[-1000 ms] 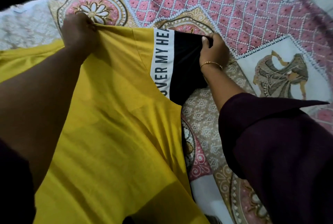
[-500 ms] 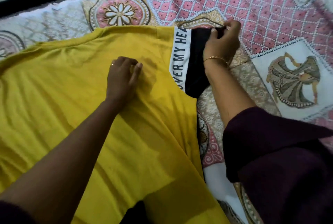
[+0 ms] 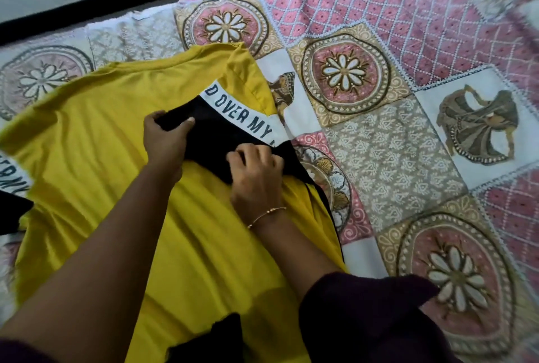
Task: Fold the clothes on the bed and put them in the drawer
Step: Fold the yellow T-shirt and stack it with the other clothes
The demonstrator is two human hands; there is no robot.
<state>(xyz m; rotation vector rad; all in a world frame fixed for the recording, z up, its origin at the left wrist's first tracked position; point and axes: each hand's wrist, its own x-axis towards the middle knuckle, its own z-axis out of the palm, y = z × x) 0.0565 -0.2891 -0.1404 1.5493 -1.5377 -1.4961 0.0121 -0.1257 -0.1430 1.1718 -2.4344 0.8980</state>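
**Sleeve folded in on the bed**

A bed [image 3: 393, 158] spread with a patchwork quilt [image 3: 379, 41] of pink lattice, flower medallions and dancer panels fills the view, with a dark strip and a pale surface beyond its far edge.

Nearest the camera, dark maroon sleeves [image 3: 364, 319] frame both forearms, which reach forward over a yellow shirt [image 3: 96, 158] lying flat on the quilt. The right wrist wears a thin gold bangle [image 3: 267, 214].

The right hand [image 3: 256, 173] rests on the shirt's black sleeve [image 3: 215, 135], its fingers curled down and bunching the dark cloth against the yellow body. Just to its left, the left hand [image 3: 164, 141] has a grip on the end of that same sleeve, thumb on top and fingers underneath, pinching the black fabric. The sleeve lies folded inward across the shirt, and a white band [image 3: 248, 111] printed with dark letters runs diagonally along its far side.

At the left edge, the shirt's other sleeve [image 3: 11, 202] shows a lettered white band and a black end, lying out on the quilt.
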